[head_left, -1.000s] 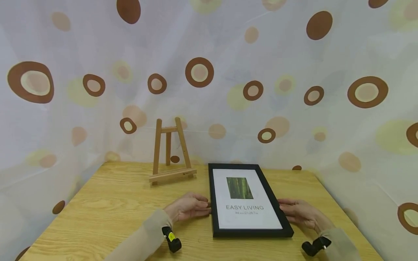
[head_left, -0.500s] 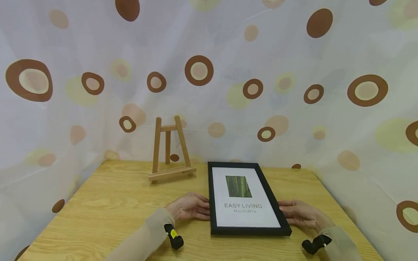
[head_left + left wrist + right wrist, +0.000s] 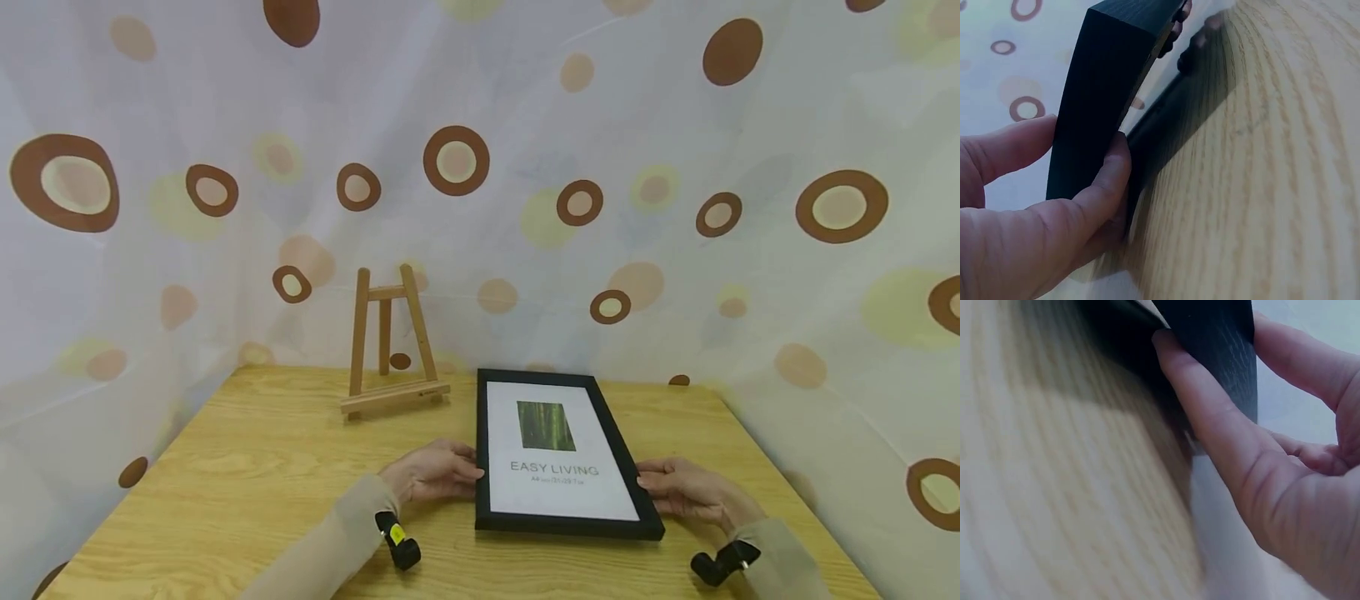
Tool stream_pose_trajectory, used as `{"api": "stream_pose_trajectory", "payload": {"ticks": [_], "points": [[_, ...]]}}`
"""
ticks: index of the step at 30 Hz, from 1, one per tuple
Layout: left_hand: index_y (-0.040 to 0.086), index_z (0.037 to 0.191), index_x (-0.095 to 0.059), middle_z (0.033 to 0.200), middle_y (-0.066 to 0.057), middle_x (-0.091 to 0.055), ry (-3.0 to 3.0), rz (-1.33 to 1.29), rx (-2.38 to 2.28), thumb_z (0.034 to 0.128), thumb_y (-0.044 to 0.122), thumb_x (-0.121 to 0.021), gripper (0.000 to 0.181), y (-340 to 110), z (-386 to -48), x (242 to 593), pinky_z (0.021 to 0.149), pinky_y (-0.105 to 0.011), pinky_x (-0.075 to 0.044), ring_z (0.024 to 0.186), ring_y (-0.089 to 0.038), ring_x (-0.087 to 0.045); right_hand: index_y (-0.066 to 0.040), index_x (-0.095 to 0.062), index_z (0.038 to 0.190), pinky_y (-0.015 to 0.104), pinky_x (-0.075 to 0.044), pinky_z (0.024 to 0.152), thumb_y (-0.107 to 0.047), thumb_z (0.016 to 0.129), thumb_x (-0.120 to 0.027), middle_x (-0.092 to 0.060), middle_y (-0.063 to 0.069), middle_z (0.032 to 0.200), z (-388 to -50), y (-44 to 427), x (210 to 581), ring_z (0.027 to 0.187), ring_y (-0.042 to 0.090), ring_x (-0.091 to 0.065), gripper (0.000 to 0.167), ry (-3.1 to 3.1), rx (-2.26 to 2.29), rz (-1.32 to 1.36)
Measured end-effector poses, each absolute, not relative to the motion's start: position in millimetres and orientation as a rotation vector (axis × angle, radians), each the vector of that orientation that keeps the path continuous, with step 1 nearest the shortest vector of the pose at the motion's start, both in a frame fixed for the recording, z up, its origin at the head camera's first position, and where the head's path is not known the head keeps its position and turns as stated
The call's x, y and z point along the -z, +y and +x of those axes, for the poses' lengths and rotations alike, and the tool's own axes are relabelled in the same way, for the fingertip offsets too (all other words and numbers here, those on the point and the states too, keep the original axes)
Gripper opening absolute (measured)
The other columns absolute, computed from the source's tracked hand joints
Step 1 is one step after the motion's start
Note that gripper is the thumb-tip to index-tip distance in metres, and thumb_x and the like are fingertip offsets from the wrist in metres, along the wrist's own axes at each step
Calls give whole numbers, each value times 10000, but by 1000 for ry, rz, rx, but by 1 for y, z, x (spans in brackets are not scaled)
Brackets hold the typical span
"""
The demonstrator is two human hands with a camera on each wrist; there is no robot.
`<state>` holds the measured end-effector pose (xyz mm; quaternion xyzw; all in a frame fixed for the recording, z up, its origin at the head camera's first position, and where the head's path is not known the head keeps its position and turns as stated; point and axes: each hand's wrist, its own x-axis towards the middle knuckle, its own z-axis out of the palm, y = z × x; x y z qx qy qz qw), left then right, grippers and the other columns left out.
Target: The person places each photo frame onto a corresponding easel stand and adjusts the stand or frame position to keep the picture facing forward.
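A black picture frame with a white insert reading "EASY LIVING" and a small green forest picture is held between my two hands. My left hand pinches its left side, the thumb on the front and the fingers behind. On the opposite side my right hand pinches the edge the same way. In the left wrist view the frame's side stands off the table, with a dark shadow below it. The right wrist view shows the frame's other side between thumb and fingers.
Behind and left of the frame, a small wooden easel stands upright on the wooden table. A pale curtain with brown spots hangs along the back and both sides of the table.
The frame has shifted slightly left and its near edge has come up off the table a little. My left thumb has come onto the frame's front. The easel stays in place.
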<state>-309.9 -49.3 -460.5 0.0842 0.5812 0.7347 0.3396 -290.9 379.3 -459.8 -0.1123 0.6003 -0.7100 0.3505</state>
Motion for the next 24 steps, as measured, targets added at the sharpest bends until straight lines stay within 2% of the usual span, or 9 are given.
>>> {"api": "stream_pose_trajectory", "payload": {"ticks": [4, 10, 16, 24], "points": [[-130, 1501, -115, 1453, -312, -379, 1469, 234, -1927, 907, -123, -547, 735, -52, -310, 459, 1099, -534, -400, 1111, -260, -602, 238, 94, 1430, 387, -521, 996, 36, 1024, -399, -653, 76, 1253, -290, 376, 459, 1146, 199, -632, 670, 1535, 1854, -317], [9, 1544, -149, 1405, -245, -472, 1415, 279, -1940, 921, -99, -554, 751, -59, -310, 451, 1108, -454, -409, 1110, -237, -582, 192, 119, 1457, 402, -488, 1038, 49, 1026, -374, -619, 53, 1302, -291, 373, 459, 1204, 233, -600, 671, 1454, 1915, -365], [90, 1578, -94, 1386, -286, -514, 1443, 350, -1928, 937, -87, -541, 801, -67, -310, 439, 1126, -519, -376, 1160, -285, -596, 121, 219, 1460, 398, -474, 1056, 52, 1022, -390, -590, 0, 1323, -293, 367, 455, 1235, 220, -579, 753, 1425, 1955, -395], [141, 1591, -33, 1313, -307, -568, 1496, 407, -1910, 961, -45, -534, 826, -78, -308, 438, 1063, -521, -444, 1148, -338, -623, 97, 216, 1471, 373, -482, 1048, 82, 1014, -378, -597, -51, 1325, -295, 357, 450, 1235, 198, -580, 750, 1399, 1992, -438]]}}
